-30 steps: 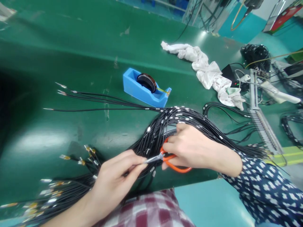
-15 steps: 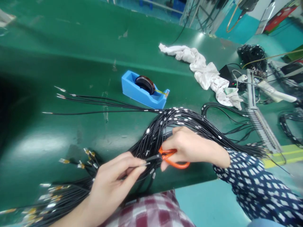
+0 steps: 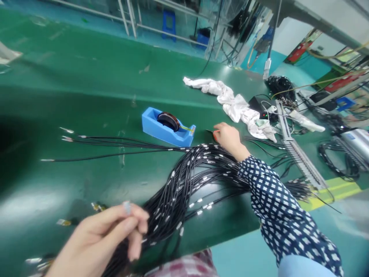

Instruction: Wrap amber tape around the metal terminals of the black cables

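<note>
My right hand (image 3: 229, 139) is at the far side of the cable bundle, right of the tape dispenser. It is closed on the scissors (image 3: 215, 135), of which only a bit of orange handle and a dark tip show. My left hand (image 3: 112, 231) hovers over the near left part of the black cables (image 3: 173, 192), its fingers curled and thumb close to the forefinger. A small grey-blue piece (image 3: 127, 207) shows on the forefinger; whether it is held or stuck there I cannot tell. White markers dot the cables.
A blue tape dispenser (image 3: 167, 134) with a brown roll stands behind the bundle. Crumpled white cloth (image 3: 235, 104) lies beyond it. To the right are a slotted metal rail (image 3: 305, 163) and coiled cables (image 3: 336, 157). Several cable ends (image 3: 67, 131) stretch left across the green table.
The scissors have moved away from my left hand, carried by my right hand to the far side of the bundle. My left hand has drawn back toward me. The view has tilted up.
</note>
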The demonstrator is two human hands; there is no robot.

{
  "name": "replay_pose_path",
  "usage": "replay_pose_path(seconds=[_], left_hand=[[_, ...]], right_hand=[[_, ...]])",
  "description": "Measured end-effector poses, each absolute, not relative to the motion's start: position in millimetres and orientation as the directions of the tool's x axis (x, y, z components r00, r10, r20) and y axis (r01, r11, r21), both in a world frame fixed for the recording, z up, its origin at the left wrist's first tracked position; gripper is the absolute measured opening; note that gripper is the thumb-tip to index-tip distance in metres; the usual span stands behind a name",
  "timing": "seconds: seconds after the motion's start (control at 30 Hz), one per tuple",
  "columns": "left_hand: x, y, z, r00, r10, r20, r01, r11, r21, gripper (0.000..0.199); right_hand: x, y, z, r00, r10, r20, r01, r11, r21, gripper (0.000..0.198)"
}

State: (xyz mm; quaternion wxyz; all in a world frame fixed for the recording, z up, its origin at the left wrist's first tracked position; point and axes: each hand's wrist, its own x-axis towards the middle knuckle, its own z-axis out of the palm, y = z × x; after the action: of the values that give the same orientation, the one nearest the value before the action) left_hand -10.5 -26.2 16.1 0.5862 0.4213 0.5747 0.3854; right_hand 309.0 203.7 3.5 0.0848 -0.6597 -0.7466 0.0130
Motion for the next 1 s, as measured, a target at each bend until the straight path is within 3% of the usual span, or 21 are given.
replay_pose_path(seconds=[0.1, 0.17, 0.23, 0.3, 0.5, 0.73, 1.0], left_hand=[[-2.9, -19.6, 11.1, 0.259, 0.831, -0.493, -0.038, 0.519, 0.854, 0.023], [1.4, -18.2, 8.7, 0.274, 0.814, -0.512, -0.058, 0.545, 0.836, 0.023], [4.0, -19.0, 7.2, 0.266, 0.818, -0.51, -0.078, 0.546, 0.834, 0.023], [4.7, -20.5, 6.2, 0.266, 0.819, -0.508, -0.1, 0.548, 0.831, 0.023], [4.7, -22.1, 7.0, 0.287, 0.819, -0.498, -0.143, 0.55, 0.823, 0.023], [5.5, -23.5, 10.3, 0.267, 0.82, -0.506, -0.174, 0.557, 0.812, 0.024], [9.2, -22.1, 15.7, 0.22, 0.822, -0.525, -0.195, 0.564, 0.802, 0.022]], right_hand=[[273.3, 203.6, 19.5, -0.291, 0.937, 0.192, 0.904, 0.335, -0.267, 0.026], [254.7, 205.9, 28.6, -0.411, 0.889, 0.199, 0.822, 0.457, -0.34, 0.025], [243.4, 210.5, 34.6, -0.458, 0.876, 0.149, 0.81, 0.481, -0.336, 0.022], [238.3, 217.5, 38.3, -0.447, 0.892, 0.061, 0.833, 0.44, -0.334, 0.019], [235.3, 239.3, 47.6, -0.487, 0.859, -0.158, 0.79, 0.356, -0.498, 0.013], [240.9, 233.0, 56.0, -0.399, 0.874, -0.277, 0.759, 0.145, -0.634, 0.015], [253.8, 233.7, 51.1, -0.312, 0.888, -0.338, 0.773, 0.031, -0.633, 0.014]])
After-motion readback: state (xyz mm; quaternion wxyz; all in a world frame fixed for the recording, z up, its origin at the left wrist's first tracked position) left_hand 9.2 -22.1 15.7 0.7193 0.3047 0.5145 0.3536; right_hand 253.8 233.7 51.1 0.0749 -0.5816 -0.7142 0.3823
